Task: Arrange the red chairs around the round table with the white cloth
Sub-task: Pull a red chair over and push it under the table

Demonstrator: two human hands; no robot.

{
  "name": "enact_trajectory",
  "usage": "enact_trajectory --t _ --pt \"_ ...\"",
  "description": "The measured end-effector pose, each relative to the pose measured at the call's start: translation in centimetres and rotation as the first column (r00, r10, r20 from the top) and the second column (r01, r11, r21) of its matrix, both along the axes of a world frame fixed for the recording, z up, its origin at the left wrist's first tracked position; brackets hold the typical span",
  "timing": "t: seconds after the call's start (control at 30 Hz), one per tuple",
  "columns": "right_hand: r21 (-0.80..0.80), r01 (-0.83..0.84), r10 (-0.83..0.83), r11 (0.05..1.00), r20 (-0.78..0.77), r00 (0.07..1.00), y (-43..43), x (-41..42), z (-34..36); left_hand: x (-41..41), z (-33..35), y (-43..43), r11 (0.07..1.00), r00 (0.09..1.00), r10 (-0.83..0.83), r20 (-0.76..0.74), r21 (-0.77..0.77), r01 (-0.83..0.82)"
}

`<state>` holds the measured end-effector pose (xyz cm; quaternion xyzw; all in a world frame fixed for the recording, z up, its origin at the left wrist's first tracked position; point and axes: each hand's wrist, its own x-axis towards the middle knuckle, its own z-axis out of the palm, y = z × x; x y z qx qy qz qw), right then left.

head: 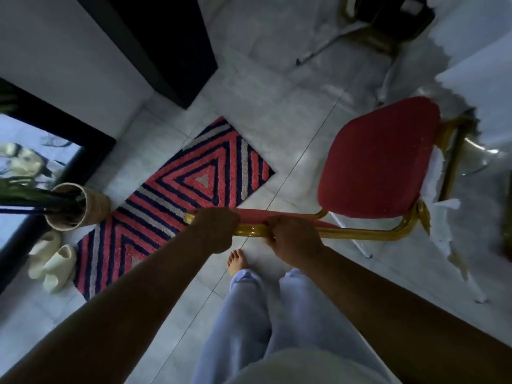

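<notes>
A red chair [379, 159] with a gold metal frame stands on the pale tiled floor, its seat pointing toward the table. The top rail of its backrest lies across the middle of the view. My left hand [214, 230] grips that rail near its left end and my right hand [293, 241] grips it a little to the right. The table's white cloth [471, 67] with a scalloped lace hem hangs at the right, and the chair's front edge sits right at the hem. A second chair [382, 20] with a gold frame stands at the top, mostly in shadow.
A striped red, navy and white rug [177, 195] lies left of the chair. A woven pot with a plant [80, 206] and pale slippers [52, 261] sit at the left by a dark-framed glass door. A dark cabinet [166, 37] stands at the upper left. A bare foot [237, 260] is under the rail.
</notes>
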<state>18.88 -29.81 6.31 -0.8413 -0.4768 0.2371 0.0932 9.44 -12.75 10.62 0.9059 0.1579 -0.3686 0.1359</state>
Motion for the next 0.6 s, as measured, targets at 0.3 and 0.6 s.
enact_trajectory --t 0.3,0.6 --pt "0.15 0.06 -0.089 0.987 0.194 0.977 -12.6 2.3 10.9 5.5 13.1 -12.6 0.942 0.923 -0.324 0.207 0.156 0.296" --pt "0.214 0.415 -0.431 0.884 0.035 0.901 -26.0 3.4 16.7 2.9 11.6 -8.1 0.978 0.969 -0.096 0.227 -0.159 0.134"
